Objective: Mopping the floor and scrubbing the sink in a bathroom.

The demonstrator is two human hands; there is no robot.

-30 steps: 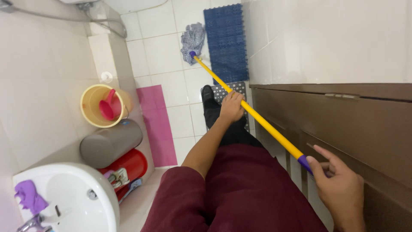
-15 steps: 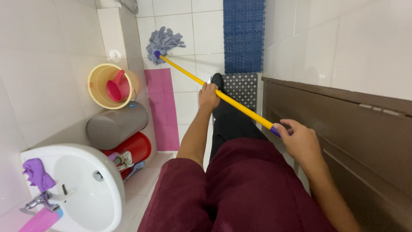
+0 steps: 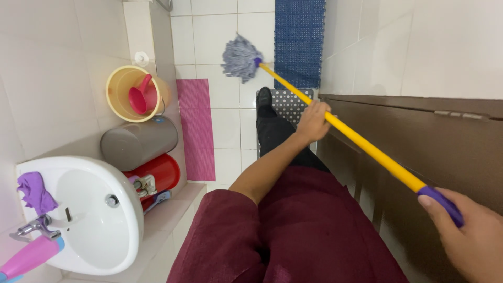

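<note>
I hold a mop with a yellow handle [image 3: 367,148] in both hands. My left hand [image 3: 313,121] grips the handle near its middle. My right hand [image 3: 469,236] grips the purple cap at the handle's near end, at the lower right. The grey string mop head [image 3: 240,57] rests on the white tiled floor [image 3: 222,36], between a pink mat [image 3: 196,126] and a blue mat [image 3: 299,42]. My dark trouser leg and black shoe [image 3: 264,99] stand beside a dotted grey mat [image 3: 291,102].
Along the left wall stand a yellow bucket [image 3: 121,84] with a pink scoop [image 3: 139,97], a grey bin [image 3: 139,142] and a red bucket [image 3: 160,170]. A white sink [image 3: 94,220] with a purple cloth [image 3: 34,191] is at lower left. A brown door [image 3: 429,141] is on the right.
The mop head has swept from the left beside the pink mat toward the blue mat. My right hand has drawn back to the lower right; the view shifted.
</note>
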